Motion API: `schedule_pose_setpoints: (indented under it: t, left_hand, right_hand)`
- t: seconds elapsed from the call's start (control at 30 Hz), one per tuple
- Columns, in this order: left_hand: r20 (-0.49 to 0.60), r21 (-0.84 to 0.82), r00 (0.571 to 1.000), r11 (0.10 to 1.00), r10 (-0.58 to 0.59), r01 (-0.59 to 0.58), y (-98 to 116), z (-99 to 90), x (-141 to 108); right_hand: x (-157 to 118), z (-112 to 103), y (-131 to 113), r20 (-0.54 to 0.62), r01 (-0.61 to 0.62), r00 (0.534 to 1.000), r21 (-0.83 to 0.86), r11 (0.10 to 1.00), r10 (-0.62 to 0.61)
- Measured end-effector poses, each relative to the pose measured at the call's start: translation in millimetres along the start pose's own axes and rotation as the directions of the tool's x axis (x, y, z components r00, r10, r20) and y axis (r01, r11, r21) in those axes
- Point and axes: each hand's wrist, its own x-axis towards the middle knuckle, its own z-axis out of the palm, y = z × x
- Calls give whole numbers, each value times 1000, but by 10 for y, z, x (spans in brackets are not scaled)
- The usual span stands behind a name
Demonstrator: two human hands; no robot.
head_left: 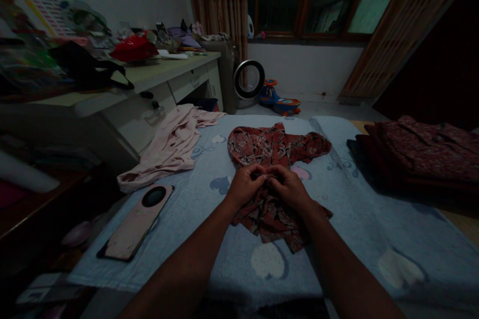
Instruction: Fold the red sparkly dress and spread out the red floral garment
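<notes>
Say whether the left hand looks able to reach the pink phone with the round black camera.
Likely yes: only blue patterned cloth shows between the left hand and the phone, though that hand pinches the red patterned fabric garment.

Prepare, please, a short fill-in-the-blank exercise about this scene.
The left hand and right hand pinch a patterned garment over a heart-printed sheet colored ____.
The smartphone lies with its round camera facing ____.
The folded clothes are stacked on the person's ____ side.
Missing words: blue; upward; right.
</notes>
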Motion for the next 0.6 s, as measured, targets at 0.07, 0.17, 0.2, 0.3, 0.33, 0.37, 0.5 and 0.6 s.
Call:
schedule_pose_setpoints:
  t: [0.07, 0.17, 0.2, 0.3, 0.33, 0.37, 0.5, 0.6]
  left_hand:
    - [7, 2, 1000, 1000, 5, -5, 9, 0, -3]
    - [15, 28, 1000, 1000, -8, 7, 18, 1, -13]
    - [19, 38, 1000, 999, -11, 10, 18, 2, -17]
    - [25, 47, 1000, 999, -11, 10, 1, 7, -22]
    - [26, 40, 1000, 999, -10, 9, -8, 9, -22]
    - [26, 33, 1000, 999, -8, 7, -17, 11, -21]
    - [33, 26, 999, 1000, 9, -9, -26, 16, -18]
    - [54, 35, 997, 998, 54, -56, 3, 12, -28]
  right_hand:
    - [-1, -5, 0, 11, -10, 1000, 5, 1000, 10]
    - [-3, -13, -4, 28, -28, 999, 18, 999, 27]
    - [-4, -13, -5, 24, -28, 999, 17, 999, 28]
    - [-7, -3, 2, 4, -6, 1000, -19, 1000, 6]
    - [-8, 2, 8, 0, 4, 1000, -31, 1000, -4]
    - [-9, 7, 14, -2, 12, 1000, -39, 999, -12]
    - [-9, 20, 44, -12, -6, 1000, -31, 999, 5]
    - [-3, 14, 55, -24, -28, 999, -11, 1000, 28]
